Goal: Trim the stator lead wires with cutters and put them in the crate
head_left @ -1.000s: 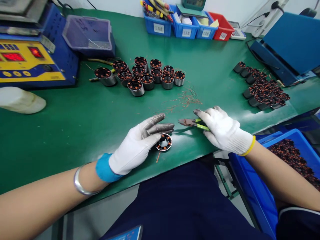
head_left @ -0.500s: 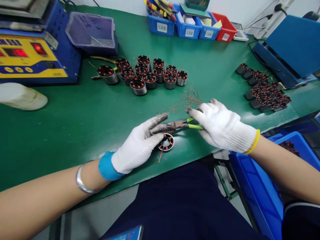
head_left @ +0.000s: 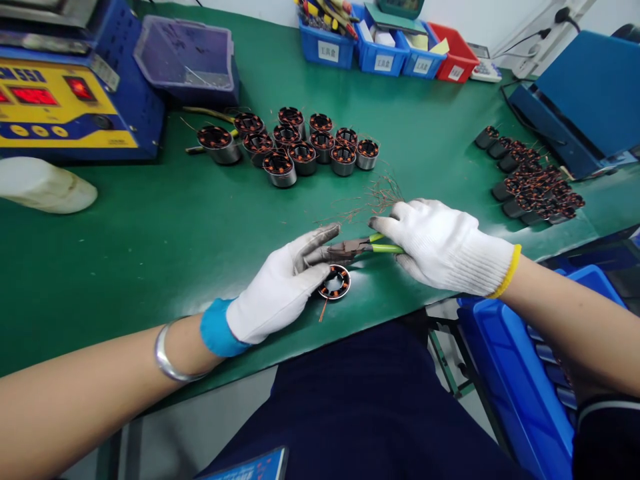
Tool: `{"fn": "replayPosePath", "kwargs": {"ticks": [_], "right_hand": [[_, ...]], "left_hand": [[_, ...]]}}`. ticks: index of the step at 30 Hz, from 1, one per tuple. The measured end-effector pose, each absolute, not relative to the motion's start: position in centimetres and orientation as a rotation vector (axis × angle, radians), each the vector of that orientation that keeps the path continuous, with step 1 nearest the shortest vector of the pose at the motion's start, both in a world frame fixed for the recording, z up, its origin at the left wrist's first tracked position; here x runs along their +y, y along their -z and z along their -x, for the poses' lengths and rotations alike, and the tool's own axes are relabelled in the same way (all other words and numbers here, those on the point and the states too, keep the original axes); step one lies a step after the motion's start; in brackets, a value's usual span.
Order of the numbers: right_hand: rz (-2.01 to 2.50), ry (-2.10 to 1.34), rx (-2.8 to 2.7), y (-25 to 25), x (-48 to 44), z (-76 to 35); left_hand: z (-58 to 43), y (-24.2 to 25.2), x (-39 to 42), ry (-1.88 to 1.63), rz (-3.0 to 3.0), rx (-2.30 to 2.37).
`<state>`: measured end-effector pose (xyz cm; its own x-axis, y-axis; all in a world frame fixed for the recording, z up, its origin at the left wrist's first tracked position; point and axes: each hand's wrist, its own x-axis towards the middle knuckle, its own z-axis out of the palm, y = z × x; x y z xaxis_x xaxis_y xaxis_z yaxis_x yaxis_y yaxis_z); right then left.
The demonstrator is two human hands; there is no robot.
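Observation:
My left hand [head_left: 280, 287], in a white glove with a blue cuff, is closed round a small metal stator [head_left: 335, 282] wound with copper wire and steadies it on the green mat [head_left: 150, 240]. Its fingertips point right, over the stator. In its white glove with a yellow cuff, my right hand [head_left: 443, 243] grips green-handled cutting pliers [head_left: 357, 248]. The plier jaws reach left and meet my left fingertips just above the stator. A short copper wire end sticks out below the stator.
A cluster of several wound stators [head_left: 295, 147] stands mid-table, another heap [head_left: 537, 187] at the right. Cut copper wire scraps [head_left: 377, 193] lie behind my hands. A blue and yellow machine [head_left: 65, 100] and a purple tray [head_left: 187, 57] sit far left; parts bins [head_left: 380, 47] at the back; a blue crate [head_left: 520, 373] lower right.
My right hand has carried the pliers to the left, from apart from my left hand to jaws touching its fingertips above the stator. My left hand has stayed on the stator.

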<state>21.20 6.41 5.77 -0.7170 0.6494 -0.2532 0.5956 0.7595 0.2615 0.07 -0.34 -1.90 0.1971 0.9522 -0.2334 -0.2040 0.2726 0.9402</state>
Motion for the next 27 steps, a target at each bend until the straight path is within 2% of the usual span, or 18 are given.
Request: {"fn": "replayPosePath", "kwargs": {"ticks": [8, 17, 27], "right_hand": [[-0.981, -0.206, 2.585, -6.0, 6.4, -21.1], [-1.013, 0.061, 2.445, -6.7, 7.3, -20.9], [-0.899, -0.154, 2.623, -7.1, 8.3, -20.0]], "left_hand": [[-0.2, 1.7, -0.3, -0.994, -0.923, 1.044], [-0.1, 2.0, -0.3, -1.004, -0.948, 1.003], [-0.1, 2.7, -0.4, -1.044, -1.043, 0.99]]}}
